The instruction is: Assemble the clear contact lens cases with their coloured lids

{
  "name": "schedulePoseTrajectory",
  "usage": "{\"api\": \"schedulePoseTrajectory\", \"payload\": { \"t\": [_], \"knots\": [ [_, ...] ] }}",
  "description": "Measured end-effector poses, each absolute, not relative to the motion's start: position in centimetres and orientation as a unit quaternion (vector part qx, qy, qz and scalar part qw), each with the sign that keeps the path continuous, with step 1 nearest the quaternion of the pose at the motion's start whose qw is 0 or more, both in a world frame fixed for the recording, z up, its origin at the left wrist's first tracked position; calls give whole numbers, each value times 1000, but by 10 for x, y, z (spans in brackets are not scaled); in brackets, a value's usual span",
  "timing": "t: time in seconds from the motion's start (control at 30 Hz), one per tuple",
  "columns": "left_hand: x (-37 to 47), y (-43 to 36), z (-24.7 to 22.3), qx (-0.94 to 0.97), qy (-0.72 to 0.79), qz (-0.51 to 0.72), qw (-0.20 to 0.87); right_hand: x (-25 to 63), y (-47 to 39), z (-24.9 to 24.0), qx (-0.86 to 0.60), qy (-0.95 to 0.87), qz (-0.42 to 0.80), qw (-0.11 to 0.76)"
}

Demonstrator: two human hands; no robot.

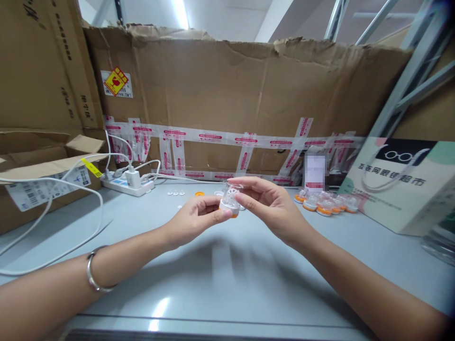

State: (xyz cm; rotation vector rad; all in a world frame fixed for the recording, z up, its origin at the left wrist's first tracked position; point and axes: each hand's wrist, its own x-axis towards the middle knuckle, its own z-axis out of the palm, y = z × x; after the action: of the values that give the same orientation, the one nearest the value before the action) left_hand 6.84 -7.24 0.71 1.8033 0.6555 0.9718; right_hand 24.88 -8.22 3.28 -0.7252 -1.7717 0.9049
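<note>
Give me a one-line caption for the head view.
Both hands, left and right, hold a small clear part with an orange base above a grey table.

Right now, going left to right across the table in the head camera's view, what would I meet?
Open cardboard box → white power strip → left hand → small clear-and-orange part → right hand → cluster of orange-based parts → paper bag with glasses logo.

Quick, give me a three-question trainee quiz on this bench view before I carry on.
1. True or false: both hands hold the clear part.
2. The finished orange-based parts lie: A) by the power strip B) right of the hands, by the paper bag C) in the left box.
3. Which wrist wears the bracelet?

Key: 1 true: left hand and right hand both pinch it. 2 B. 3 left.
</note>
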Motion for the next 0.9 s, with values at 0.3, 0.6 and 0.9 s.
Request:
{"api": "schedulePoseTrajectory", "payload": {
  "t": [0.3,0.6,0.9],
  "knots": [
    [69,-74,10,747,267,398,461,248,-85,35,-302,-735,357,491],
    [69,-71,-4,784,283,380,400,248,-82,26,-308,-772,311,462],
    [74,-71,-11,780,349,396,337,241,-74,-1,-345,-722,297,521]
  ]
}}
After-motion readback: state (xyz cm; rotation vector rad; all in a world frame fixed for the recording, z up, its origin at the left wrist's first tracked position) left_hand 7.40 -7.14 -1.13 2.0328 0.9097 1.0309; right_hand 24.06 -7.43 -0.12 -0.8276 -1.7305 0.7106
